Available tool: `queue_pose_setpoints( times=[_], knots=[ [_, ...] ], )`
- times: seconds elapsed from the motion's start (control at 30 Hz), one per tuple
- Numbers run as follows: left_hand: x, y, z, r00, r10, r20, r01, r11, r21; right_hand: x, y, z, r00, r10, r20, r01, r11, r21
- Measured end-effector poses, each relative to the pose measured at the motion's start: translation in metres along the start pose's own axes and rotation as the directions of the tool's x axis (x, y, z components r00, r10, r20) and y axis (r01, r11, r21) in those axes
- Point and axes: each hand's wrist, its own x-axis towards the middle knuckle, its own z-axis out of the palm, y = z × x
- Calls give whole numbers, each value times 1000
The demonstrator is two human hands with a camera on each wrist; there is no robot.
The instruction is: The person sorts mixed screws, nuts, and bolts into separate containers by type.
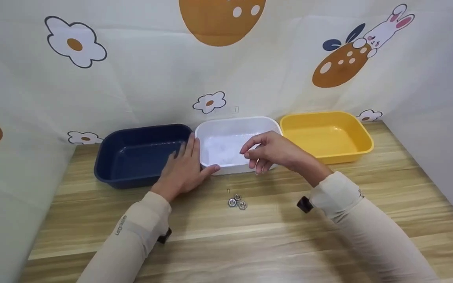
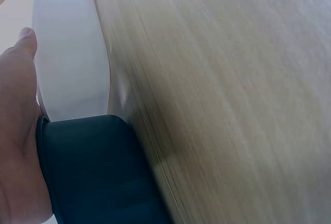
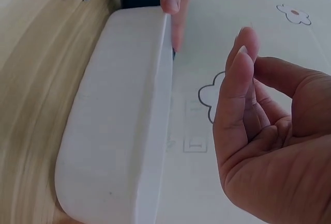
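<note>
The left hand [image 1: 183, 165] is released, its fingers fairly straight across the meeting rims of the dark blue rectangular plastic tray [image 1: 128, 181] and the white rectangular plastic tray [image 1: 234, 169], with its thumb at the white tray's near rim. The right hand [image 1: 267, 153] hovers above the white tray's near right part, fingers bent and thumb close to the fingertips; nothing shows in that pinch, though I cannot tell whether something tiny is hidden there.

The step in hand appears to be steadying the white tray while the right hand works over it. A next move to the small parts would call for lowering the right hand toward the body and a fine fingertip pinch.

Those parts, 3 silvery metal hex nuts [image 1: 232, 203] in a cluster and 1 tiny metal screw [image 1: 228, 191] just beyond them, lie on the wood-grain table [image 1: 250, 243], in front of the white tray and between the hands. Farther right, the yellow rectangular plastic tray [image 1: 340, 158] stands beside the white tray.
</note>
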Motion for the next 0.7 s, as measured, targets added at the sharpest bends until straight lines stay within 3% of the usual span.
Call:
queue_pose_setpoints(
  times=[0.33, 0.7],
  knots=[
    [-1, -2, 1, 1000, 9, -13, -8, 1000, 21, -11, 12, 22, 995, -9, 98, 11, 1000, -21],
    [-1, -2, 0, 1000, 19, -16, -19, 1000, 25, -9, 32, 40, 983, 68, 172, -59, 997, -58]
  ],
)
